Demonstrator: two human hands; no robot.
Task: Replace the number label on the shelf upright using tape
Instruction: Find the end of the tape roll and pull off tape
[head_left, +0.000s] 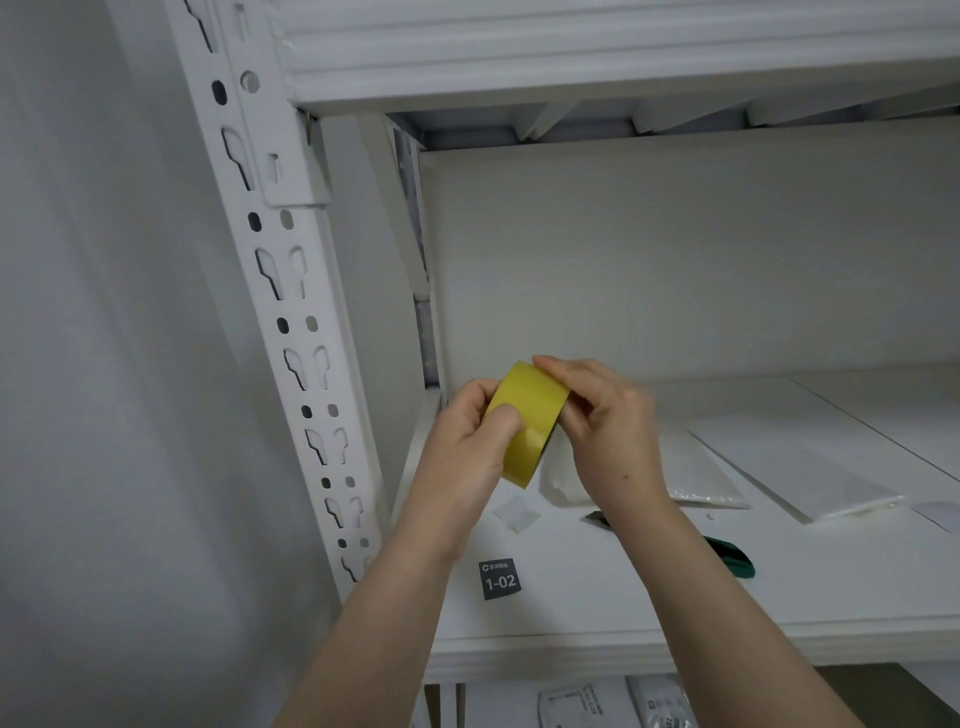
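A yellow tape roll (527, 410) is held above the white shelf board (597, 597) between both hands. My left hand (467, 447) grips its near side, with the thumb pressed on the outer band. My right hand (602, 421) holds the far side, fingers curled over the top edge. A dark number label (500, 578) reading 1-02 lies flat on the shelf board below the hands. The white perforated shelf upright (291, 322) runs diagonally at the left, bare of any label in view.
A small square of clear or white film (516, 512) lies on the shelf near the label. White flat packages (779, 467) lie to the right. A dark green tool (730, 558) lies partly behind my right forearm. More packets (613, 704) sit on the shelf below.
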